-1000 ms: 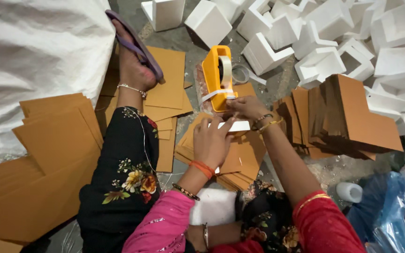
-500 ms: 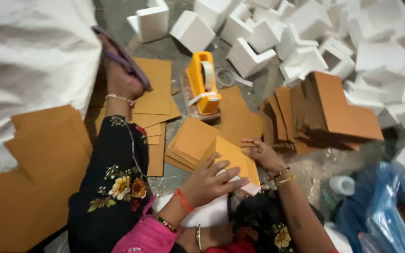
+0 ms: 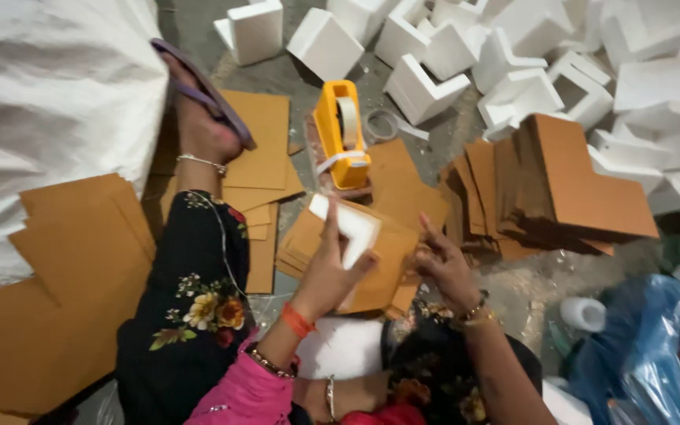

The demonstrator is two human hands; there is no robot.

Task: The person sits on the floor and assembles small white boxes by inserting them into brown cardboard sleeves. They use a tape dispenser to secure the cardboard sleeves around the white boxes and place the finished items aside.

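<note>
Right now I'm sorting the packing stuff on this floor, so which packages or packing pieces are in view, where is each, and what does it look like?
White foam corner piece: held in the left hand, over brown cardboard.
Cardboard sheet: brown, flat, touched by the right hand.
Tape dispenser: yellow, on the floor ahead.
Cardboard stack: brown L-shapes, to the right.
Foam corner blocks: white, heaped along the top.
Blue plastic bag: lower right.
White sack: upper left.
</note>
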